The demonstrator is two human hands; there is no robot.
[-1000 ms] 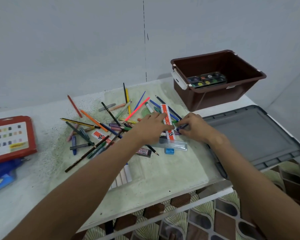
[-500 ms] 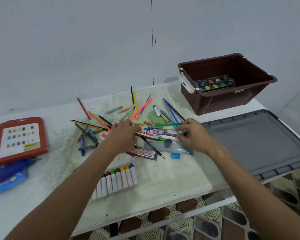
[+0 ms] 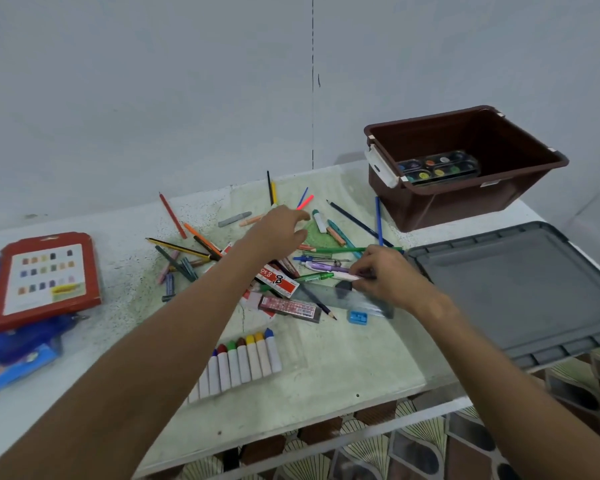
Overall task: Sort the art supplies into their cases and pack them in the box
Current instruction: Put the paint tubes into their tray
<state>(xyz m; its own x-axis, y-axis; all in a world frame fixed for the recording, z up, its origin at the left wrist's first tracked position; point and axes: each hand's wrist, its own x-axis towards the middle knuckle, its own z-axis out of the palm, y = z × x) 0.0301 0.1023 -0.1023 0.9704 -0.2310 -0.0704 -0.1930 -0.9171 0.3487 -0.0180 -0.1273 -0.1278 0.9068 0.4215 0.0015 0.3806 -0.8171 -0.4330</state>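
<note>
We judge the job barely begun: only the paint set [image 3: 439,167] lies in the brown box [image 3: 471,206], while pencils and pens [image 3: 326,265] sprawl loose over the table [image 3: 343,368]. Our right hand [image 3: 383,277] pinches a pale pen [image 3: 347,276] at the pile's near edge. Our left hand [image 3: 279,232] hovers, fingers spread, over the pile, with the pink pencil [image 3: 305,202] just beyond its fingertips.

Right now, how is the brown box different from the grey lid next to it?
The brown box is deep and stands upright, with a paint set inside; the grey lid is flat and shallow with nothing on it. The box sits farther back; the lid lies nearer, overhanging the table's edge. Both are plastic and on the table.
</note>
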